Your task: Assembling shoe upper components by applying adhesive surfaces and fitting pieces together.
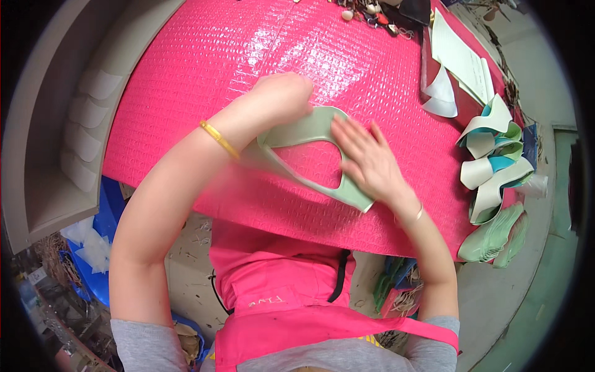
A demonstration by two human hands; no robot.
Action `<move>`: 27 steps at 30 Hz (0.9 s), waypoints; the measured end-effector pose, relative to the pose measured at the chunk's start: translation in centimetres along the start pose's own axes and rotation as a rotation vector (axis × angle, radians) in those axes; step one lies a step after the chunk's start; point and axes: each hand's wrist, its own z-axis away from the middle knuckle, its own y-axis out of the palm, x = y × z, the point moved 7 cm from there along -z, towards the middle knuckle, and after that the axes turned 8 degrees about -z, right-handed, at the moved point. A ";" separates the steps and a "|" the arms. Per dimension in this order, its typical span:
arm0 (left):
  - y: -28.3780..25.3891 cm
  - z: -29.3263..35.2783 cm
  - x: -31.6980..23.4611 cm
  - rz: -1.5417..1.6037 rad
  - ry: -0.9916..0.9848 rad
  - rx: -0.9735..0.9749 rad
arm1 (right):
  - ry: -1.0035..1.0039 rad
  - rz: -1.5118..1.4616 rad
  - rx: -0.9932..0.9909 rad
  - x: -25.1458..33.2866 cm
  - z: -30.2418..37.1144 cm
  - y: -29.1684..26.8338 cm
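A pale green shoe upper point(304, 130), curved round a large opening, lies on the pink table cover in front of me. My right hand point(369, 161) rests flat along its right side, fingers stretched out and slightly spread. At its upper left edge my left hand point(285, 96) is curled closed, the wrist bent. What those fingers hold, if anything, is hidden behind the hand. The left part of the upper is blurred near my left wrist, which wears a yellow bangle point(219, 139).
Stacked white, teal and green shoe uppers point(496, 167) line the table's right edge. Behind them lie papers point(458, 56) and a white curved piece point(441, 93). Small tools and trinkets point(378, 15) sit at the far edge. A grey shelf point(52, 204) borders the left side, above a blue bin point(102, 273).
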 end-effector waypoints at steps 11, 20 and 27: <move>1.5 10.3 -10.6 -0.220 0.569 -0.268 | 0.114 -0.249 -0.660 -6.8 -2.7 -3.8; 1.0 9.7 -3.6 1.903 0.181 -0.572 | 0.038 -0.974 -0.863 2.9 2.9 -11.3; 3.3 9.9 1.5 1.896 -0.038 -0.576 | 0.268 -0.556 -0.026 6.5 -2.1 -3.2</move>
